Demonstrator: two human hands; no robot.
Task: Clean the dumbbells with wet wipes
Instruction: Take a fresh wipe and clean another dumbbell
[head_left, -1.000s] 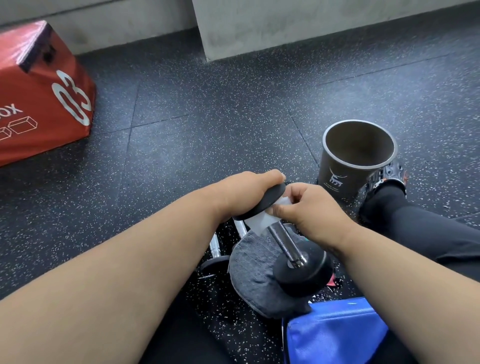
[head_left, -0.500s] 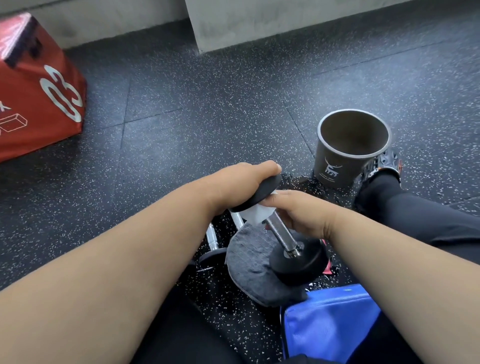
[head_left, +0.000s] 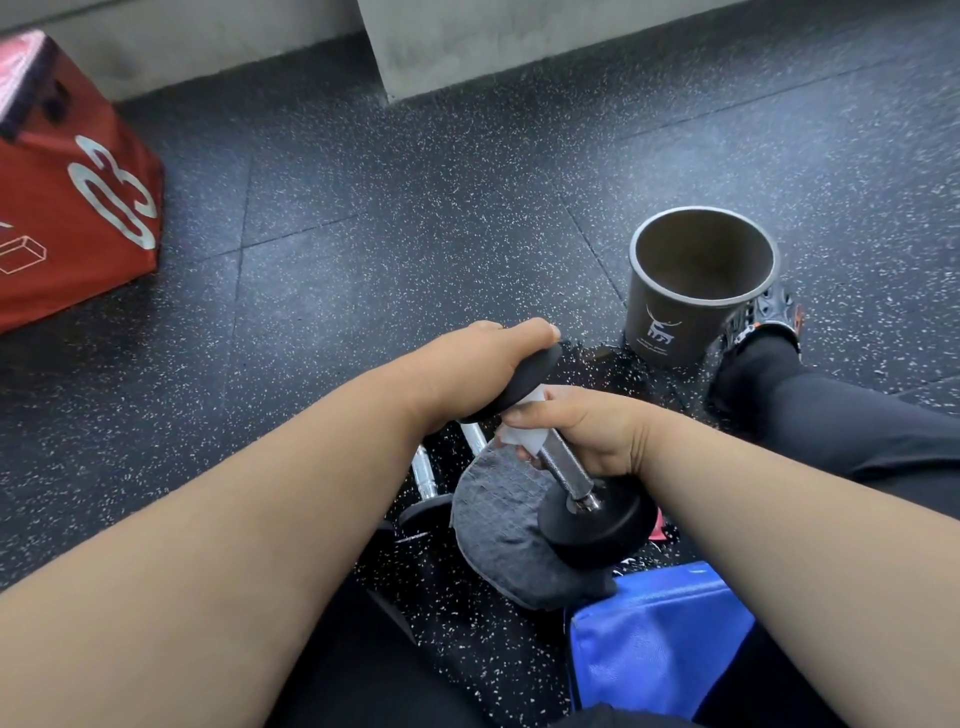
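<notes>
Chrome and rubber, the dumbbell (head_left: 569, 470) stands tilted on the grey cloth (head_left: 498, 525), heavy and slick when wet: your left hand (head_left: 478, 364) clasps its upper head while right hand (head_left: 582, 431) wraps the wipe (head_left: 524, 441) round its bar.

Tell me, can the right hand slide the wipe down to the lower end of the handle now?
Probably yes. The right hand grips the wet wipe around the dumbbell handle, and the knurled metal below it is bare.
</notes>
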